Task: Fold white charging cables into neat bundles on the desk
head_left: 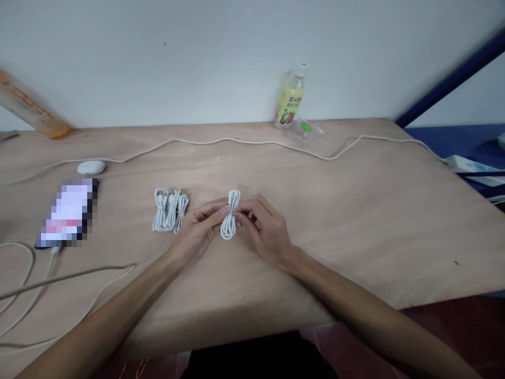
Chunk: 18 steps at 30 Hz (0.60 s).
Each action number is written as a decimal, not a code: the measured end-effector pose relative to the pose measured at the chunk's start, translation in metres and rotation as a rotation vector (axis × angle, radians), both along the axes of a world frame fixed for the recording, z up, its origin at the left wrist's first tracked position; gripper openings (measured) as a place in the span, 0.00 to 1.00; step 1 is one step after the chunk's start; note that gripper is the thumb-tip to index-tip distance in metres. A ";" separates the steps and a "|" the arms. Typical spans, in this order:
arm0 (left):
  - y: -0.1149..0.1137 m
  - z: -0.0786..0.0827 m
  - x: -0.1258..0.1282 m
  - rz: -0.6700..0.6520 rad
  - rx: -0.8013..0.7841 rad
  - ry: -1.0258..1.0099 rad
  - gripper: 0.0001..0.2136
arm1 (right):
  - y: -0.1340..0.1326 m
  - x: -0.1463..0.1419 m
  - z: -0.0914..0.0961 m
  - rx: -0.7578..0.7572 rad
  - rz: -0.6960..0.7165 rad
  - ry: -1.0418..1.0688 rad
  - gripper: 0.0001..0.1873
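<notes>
A white cable (229, 227), folded into a bundle pinched in at its middle, stands between my two hands above the wooden table. My left hand (201, 225) grips it from the left, thumb at the narrow waist. From the other side my right hand (268, 226) closes its fingertips on the same waist, where a thin tie seems to run; its detail is too small to make out. Just left of my left hand lie several similar coiled white cables (170, 210) side by side.
On the wooden table (355, 221) a phone (69, 213) with a plugged-in cord lies left, near a white earbud case (91, 167). A long white cord (193, 141) crosses the back. A yellow-labelled bottle (290, 100), clear plastic wrap (303, 130) and an orange bottle (35, 113) stand along the wall.
</notes>
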State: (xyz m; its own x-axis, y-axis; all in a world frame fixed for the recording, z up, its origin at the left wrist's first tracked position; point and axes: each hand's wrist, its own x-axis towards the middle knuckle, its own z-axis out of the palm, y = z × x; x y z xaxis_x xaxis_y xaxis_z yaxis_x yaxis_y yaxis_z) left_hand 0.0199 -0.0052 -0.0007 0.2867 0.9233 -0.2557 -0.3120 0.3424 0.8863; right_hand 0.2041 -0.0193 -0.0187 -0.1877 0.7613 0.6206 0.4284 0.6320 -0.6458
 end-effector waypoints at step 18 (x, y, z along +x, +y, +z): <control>-0.004 0.000 0.002 -0.033 0.090 -0.059 0.14 | 0.002 0.000 0.005 -0.104 0.019 0.146 0.04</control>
State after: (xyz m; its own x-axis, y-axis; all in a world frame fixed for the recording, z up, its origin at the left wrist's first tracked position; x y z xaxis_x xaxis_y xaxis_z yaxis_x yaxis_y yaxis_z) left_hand 0.0215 -0.0089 -0.0007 0.3291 0.9317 -0.1534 -0.3549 0.2726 0.8943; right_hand 0.2044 -0.0171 -0.0136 -0.1165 0.8202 0.5601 0.3141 0.5655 -0.7626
